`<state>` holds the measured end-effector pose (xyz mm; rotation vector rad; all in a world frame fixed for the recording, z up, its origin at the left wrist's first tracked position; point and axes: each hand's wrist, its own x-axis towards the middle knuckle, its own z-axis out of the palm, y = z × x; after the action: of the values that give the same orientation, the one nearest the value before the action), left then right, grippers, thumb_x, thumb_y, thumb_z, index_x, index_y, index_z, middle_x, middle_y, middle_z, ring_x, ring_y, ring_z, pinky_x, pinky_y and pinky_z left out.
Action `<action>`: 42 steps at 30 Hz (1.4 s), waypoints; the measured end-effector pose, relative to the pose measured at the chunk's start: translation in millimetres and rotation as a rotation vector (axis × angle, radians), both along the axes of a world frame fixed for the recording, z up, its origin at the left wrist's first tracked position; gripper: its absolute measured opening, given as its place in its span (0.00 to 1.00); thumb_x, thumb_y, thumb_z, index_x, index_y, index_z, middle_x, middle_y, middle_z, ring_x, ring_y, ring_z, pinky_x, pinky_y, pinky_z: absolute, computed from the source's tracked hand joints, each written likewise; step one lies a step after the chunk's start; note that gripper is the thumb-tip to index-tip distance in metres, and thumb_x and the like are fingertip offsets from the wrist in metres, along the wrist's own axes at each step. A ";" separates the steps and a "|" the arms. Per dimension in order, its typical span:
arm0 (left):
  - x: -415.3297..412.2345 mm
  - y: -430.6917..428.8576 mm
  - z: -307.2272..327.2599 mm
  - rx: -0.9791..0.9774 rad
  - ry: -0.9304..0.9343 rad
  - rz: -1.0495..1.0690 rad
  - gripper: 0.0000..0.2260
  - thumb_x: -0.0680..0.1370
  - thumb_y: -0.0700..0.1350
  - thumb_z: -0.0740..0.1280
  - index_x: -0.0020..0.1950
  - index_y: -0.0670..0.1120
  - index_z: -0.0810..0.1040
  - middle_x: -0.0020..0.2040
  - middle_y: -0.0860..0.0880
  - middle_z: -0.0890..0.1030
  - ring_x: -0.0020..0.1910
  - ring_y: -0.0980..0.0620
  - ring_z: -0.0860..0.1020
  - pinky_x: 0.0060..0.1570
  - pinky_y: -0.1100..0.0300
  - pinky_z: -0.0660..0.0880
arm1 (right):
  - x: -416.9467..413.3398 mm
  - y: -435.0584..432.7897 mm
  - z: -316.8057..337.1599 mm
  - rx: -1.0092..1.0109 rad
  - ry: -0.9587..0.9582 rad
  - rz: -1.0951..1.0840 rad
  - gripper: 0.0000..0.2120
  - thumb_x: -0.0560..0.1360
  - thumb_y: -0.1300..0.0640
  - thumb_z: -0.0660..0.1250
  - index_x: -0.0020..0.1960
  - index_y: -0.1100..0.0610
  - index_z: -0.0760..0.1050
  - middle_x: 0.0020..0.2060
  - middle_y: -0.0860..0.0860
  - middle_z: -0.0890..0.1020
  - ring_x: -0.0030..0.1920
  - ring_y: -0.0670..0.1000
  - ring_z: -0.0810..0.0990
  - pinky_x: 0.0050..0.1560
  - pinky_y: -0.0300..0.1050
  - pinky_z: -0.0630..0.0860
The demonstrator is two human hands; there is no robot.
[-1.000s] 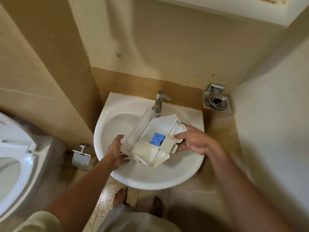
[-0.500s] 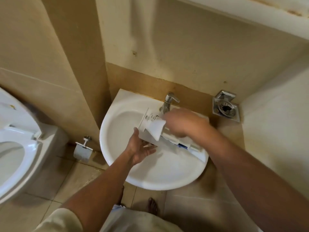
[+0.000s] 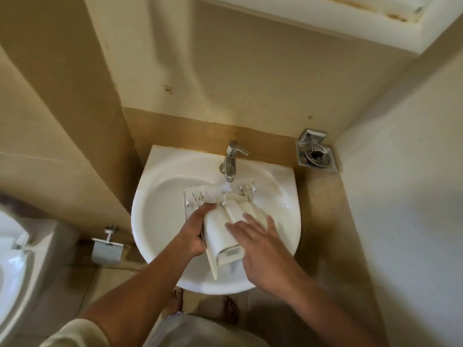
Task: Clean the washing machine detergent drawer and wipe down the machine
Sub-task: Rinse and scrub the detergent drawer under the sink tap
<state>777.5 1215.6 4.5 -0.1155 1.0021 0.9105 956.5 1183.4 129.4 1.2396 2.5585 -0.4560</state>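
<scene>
The white plastic detergent drawer [image 3: 220, 229] lies upside down over the white sink [image 3: 155, 196], its far end under the chrome tap [image 3: 231, 161]. Water runs from the spout onto the drawer's far end. My left hand [image 3: 194, 234] grips the drawer's left side. My right hand [image 3: 258, 236] rests flat on the drawer's underside with the fingers spread. The washing machine is not in view.
A toilet [image 3: 15, 249] stands at the left edge. A chrome paper holder [image 3: 106, 250] hangs on the wall left of the sink. A square metal soap dish [image 3: 315, 155] is mounted in the right corner. My bare feet [image 3: 175, 303] stand below the sink.
The drawer has been turned over and swung so its far end sits under the running tap. My right hand came off the drawer's end and now lies flat on its underside.
</scene>
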 end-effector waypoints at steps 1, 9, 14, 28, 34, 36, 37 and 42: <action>-3.6 0.7 -3.4 0.017 0.015 0.022 0.26 0.72 0.50 0.74 0.68 0.42 0.79 0.59 0.36 0.82 0.55 0.37 0.81 0.61 0.38 0.76 | 10.7 1.8 2.3 -0.002 0.138 -0.104 0.36 0.76 0.60 0.64 0.80 0.47 0.54 0.78 0.46 0.61 0.80 0.47 0.48 0.80 0.58 0.43; -15.6 6.6 8.1 0.066 0.106 0.031 0.17 0.75 0.50 0.71 0.62 0.45 0.80 0.48 0.39 0.85 0.48 0.39 0.82 0.54 0.44 0.79 | 24.9 38.5 -37.6 -0.396 0.460 -1.058 0.30 0.80 0.38 0.61 0.73 0.57 0.69 0.67 0.54 0.76 0.65 0.55 0.76 0.47 0.43 0.77; 4.3 20.5 25.0 0.097 0.145 -0.004 0.15 0.78 0.52 0.70 0.59 0.45 0.81 0.46 0.40 0.85 0.48 0.40 0.82 0.57 0.44 0.78 | 27.2 47.5 -40.0 -0.320 0.473 -1.080 0.22 0.79 0.40 0.61 0.52 0.59 0.80 0.46 0.54 0.84 0.47 0.53 0.81 0.52 0.53 0.78; -8.3 12.9 9.3 0.125 0.201 0.108 0.16 0.82 0.53 0.61 0.61 0.43 0.77 0.37 0.40 0.84 0.33 0.43 0.84 0.30 0.53 0.81 | -0.3 51.9 -30.8 -0.377 0.556 -0.960 0.24 0.71 0.37 0.69 0.58 0.49 0.66 0.47 0.45 0.79 0.47 0.48 0.80 0.49 0.50 0.81; -14.8 -1.2 5.4 0.076 0.260 0.167 0.21 0.80 0.53 0.66 0.70 0.44 0.73 0.50 0.37 0.83 0.46 0.38 0.82 0.37 0.47 0.82 | 3.1 53.5 -31.0 -0.376 0.607 -0.926 0.23 0.71 0.40 0.71 0.57 0.50 0.67 0.44 0.43 0.77 0.44 0.45 0.78 0.45 0.47 0.78; -18.1 -9.1 4.5 0.084 0.284 0.237 0.17 0.81 0.51 0.65 0.67 0.44 0.74 0.47 0.39 0.82 0.41 0.40 0.83 0.31 0.50 0.81 | -0.5 47.5 -35.6 -0.426 0.582 -0.873 0.22 0.70 0.40 0.71 0.56 0.49 0.66 0.44 0.43 0.77 0.44 0.47 0.79 0.44 0.47 0.79; -15.7 -11.6 2.1 0.083 0.282 0.249 0.16 0.81 0.52 0.64 0.66 0.45 0.75 0.46 0.39 0.82 0.40 0.40 0.83 0.31 0.50 0.81 | 1.2 48.2 -35.4 -0.426 0.587 -0.872 0.23 0.69 0.39 0.71 0.56 0.49 0.67 0.44 0.44 0.79 0.44 0.47 0.80 0.45 0.48 0.80; 9.6 -17.8 2.9 0.034 0.288 0.236 0.20 0.83 0.55 0.61 0.67 0.43 0.75 0.50 0.37 0.84 0.47 0.38 0.83 0.40 0.47 0.81 | 17.1 58.7 -36.4 -0.372 0.576 -0.890 0.24 0.67 0.39 0.71 0.56 0.50 0.70 0.44 0.45 0.80 0.44 0.50 0.80 0.48 0.52 0.80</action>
<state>787.1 1197.8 7.4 -0.0763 1.2571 1.1820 973.7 1242.0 92.9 2.2736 1.9554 -1.5672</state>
